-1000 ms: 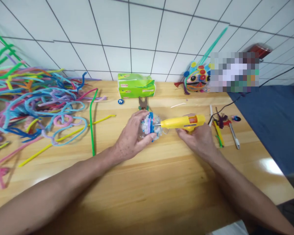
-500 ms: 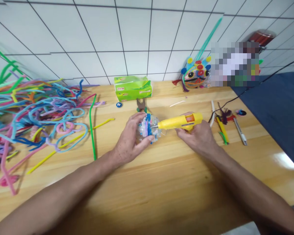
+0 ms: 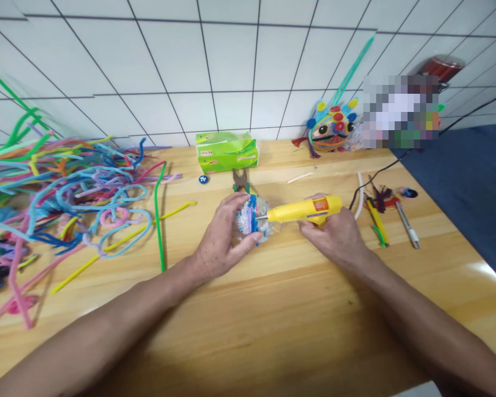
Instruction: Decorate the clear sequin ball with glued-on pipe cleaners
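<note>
My left hand point(image 3: 221, 242) is closed around a clear plastic piece point(image 3: 243, 218) wrapped with blue and purple pipe-cleaner bands, thumb along its near side. Its exact kind is hard to make out. In my right hand point(image 3: 334, 234) is a yellow hot glue gun point(image 3: 301, 211), fingers wrapped round the handle. The metal nozzle points left and rests at or just over the blue band; whether it touches I cannot tell. Just beyond the plastic piece lie pliers point(image 3: 240, 181) with green handles, partly hidden.
A tangle of pipe cleaners point(image 3: 78, 187) covers the left side. Against the tiled wall stand a green tissue pack point(image 3: 227, 153) and a decorated lion-like face point(image 3: 333, 129). At right lie a yellow craft knife point(image 3: 378, 222), a white pen-like tool point(image 3: 408, 225) and the gun's black cord point(image 3: 380, 171).
The view has shifted slightly, moving everything a little right and down. Both hands keep their hold, and the nozzle stays at the blue band.
</note>
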Demonstrator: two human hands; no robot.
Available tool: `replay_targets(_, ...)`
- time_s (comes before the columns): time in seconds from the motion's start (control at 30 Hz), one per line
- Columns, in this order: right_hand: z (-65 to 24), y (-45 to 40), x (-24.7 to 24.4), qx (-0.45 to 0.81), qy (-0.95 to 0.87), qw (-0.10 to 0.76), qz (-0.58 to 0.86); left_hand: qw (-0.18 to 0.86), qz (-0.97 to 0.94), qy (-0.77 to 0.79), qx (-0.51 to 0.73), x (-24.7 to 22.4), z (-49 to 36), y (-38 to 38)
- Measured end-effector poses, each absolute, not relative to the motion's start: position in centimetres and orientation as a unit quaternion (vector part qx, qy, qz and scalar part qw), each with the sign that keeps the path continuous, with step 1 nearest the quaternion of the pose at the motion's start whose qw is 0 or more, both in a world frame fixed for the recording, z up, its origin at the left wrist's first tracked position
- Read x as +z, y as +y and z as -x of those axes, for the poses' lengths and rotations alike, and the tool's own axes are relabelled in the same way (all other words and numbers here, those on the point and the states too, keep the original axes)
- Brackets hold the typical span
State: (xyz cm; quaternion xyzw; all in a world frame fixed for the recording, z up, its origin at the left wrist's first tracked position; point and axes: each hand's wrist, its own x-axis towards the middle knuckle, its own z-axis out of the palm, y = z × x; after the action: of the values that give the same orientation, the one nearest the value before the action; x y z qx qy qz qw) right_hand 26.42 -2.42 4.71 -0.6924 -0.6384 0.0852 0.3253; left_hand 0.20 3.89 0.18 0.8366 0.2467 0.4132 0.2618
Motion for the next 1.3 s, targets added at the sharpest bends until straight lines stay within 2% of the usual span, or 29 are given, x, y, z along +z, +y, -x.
replay_targets(0.6,-26.7,-2.7,5.2,0.101,-0.645,0.298,0.696,0.26,-0.836,0.252,0.412,0.2,-0.2,3.9)
replay_targets(1.3,-27.0,-2.7,4.0,0.073,-0.665,0.327,0.667,0.257,-0.834,0.245,0.422,0.0,-0.2,4.0)
